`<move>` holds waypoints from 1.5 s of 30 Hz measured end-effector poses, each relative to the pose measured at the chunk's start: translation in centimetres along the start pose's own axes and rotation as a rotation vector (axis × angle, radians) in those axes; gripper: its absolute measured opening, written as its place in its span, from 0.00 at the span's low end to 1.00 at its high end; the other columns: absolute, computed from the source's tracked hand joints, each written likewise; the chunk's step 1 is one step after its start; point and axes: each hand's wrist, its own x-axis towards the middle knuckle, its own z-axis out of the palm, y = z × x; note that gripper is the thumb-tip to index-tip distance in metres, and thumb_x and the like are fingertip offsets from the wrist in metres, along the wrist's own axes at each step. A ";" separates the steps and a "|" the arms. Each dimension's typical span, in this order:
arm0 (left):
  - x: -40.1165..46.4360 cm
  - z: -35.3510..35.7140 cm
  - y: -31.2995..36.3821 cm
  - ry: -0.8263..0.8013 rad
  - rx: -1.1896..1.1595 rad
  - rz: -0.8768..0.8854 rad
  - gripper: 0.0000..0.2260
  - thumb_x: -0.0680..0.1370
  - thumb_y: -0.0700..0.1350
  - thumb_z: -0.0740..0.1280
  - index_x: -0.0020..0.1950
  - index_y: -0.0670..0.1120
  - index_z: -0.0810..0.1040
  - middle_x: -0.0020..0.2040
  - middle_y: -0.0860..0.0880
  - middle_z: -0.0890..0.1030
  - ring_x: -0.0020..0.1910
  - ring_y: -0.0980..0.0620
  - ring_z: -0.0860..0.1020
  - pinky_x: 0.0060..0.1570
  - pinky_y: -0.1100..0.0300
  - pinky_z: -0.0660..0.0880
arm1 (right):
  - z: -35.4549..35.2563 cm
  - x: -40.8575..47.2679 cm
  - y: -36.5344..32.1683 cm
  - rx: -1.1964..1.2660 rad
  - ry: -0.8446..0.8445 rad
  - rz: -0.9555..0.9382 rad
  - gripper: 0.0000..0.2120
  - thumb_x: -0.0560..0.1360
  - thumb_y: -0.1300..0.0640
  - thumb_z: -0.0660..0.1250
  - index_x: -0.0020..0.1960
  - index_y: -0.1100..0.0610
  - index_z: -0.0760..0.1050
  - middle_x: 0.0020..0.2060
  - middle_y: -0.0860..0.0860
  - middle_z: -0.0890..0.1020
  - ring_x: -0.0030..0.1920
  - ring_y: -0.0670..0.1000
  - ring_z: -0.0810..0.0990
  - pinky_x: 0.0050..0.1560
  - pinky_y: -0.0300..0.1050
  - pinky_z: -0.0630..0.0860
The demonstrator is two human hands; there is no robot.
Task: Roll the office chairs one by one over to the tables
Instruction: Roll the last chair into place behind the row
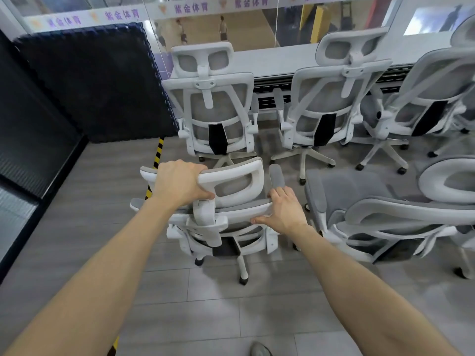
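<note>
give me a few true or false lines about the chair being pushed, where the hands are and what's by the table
1. The left hand grips the headrest of the near office chair. True.
2. The right hand hangs free at the person's side. False: it holds the top edge of that chair's backrest.
3. Three office chairs stand along the long white table with their backs to the camera. True: left, middle and right.
4. The dark padded mats lean up on the right of the room. False: they stand on the left.
5. The held chair is already tucked under the table. False: it sits behind the left chair, on the grey floor.
</note>
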 end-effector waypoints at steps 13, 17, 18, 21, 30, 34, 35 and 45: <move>-2.8 0.0 -0.2 0.011 0.015 0.039 0.25 0.66 0.80 0.72 0.54 0.65 0.81 0.35 0.60 0.75 0.40 0.50 0.77 0.42 0.54 0.67 | 0.3 -4.1 -1.6 0.001 0.002 0.052 0.46 0.66 0.20 0.73 0.67 0.54 0.74 0.61 0.49 0.77 0.69 0.54 0.70 0.78 0.50 0.66; -2.4 -0.2 0.0 0.006 0.019 0.032 0.26 0.67 0.80 0.72 0.55 0.65 0.82 0.34 0.60 0.74 0.40 0.50 0.77 0.42 0.54 0.68 | 0.0 -3.6 -1.3 0.004 -0.005 0.047 0.45 0.67 0.20 0.72 0.68 0.54 0.74 0.62 0.48 0.76 0.69 0.54 0.70 0.79 0.50 0.66; -2.1 -0.3 0.0 0.007 0.020 0.025 0.26 0.67 0.80 0.72 0.54 0.65 0.82 0.34 0.60 0.74 0.40 0.50 0.77 0.42 0.54 0.68 | -0.1 -3.3 -1.2 0.005 -0.006 0.043 0.45 0.67 0.20 0.72 0.68 0.54 0.74 0.62 0.48 0.76 0.69 0.54 0.70 0.78 0.50 0.66; -1.4 -0.4 0.3 -0.001 0.020 0.015 0.26 0.67 0.80 0.72 0.54 0.65 0.82 0.34 0.60 0.73 0.41 0.50 0.77 0.42 0.54 0.68 | -0.3 -2.6 -0.6 -0.002 -0.003 0.028 0.45 0.67 0.19 0.71 0.67 0.54 0.74 0.61 0.48 0.76 0.68 0.54 0.70 0.78 0.51 0.66; -1.2 -0.5 1.4 0.010 0.017 0.006 0.26 0.67 0.79 0.71 0.55 0.64 0.82 0.34 0.60 0.74 0.41 0.51 0.78 0.41 0.55 0.67 | -0.5 -2.3 0.6 -0.021 0.003 -0.008 0.44 0.67 0.18 0.70 0.64 0.53 0.74 0.58 0.48 0.76 0.65 0.53 0.72 0.77 0.51 0.67; -2.3 -0.3 1.8 0.028 0.001 -0.001 0.25 0.67 0.80 0.71 0.55 0.65 0.82 0.36 0.59 0.78 0.41 0.51 0.79 0.41 0.55 0.68 | -0.7 -3.5 0.7 -0.041 0.010 -0.013 0.45 0.67 0.17 0.68 0.65 0.53 0.74 0.58 0.47 0.76 0.65 0.53 0.72 0.77 0.51 0.68; -2.5 -0.3 1.8 0.028 -0.004 -0.004 0.25 0.67 0.79 0.71 0.55 0.64 0.82 0.37 0.59 0.79 0.42 0.51 0.80 0.42 0.54 0.70 | -0.9 -3.7 0.5 -0.038 0.012 -0.017 0.45 0.68 0.17 0.68 0.65 0.53 0.74 0.58 0.48 0.76 0.65 0.53 0.72 0.77 0.51 0.67; -4.5 -0.3 5.6 0.294 -0.288 0.093 0.38 0.72 0.76 0.71 0.76 0.56 0.77 0.67 0.55 0.82 0.67 0.49 0.79 0.72 0.45 0.72 | -5.5 -5.6 4.4 0.163 -0.042 -0.126 0.29 0.79 0.41 0.72 0.74 0.56 0.75 0.69 0.51 0.79 0.73 0.56 0.73 0.81 0.52 0.65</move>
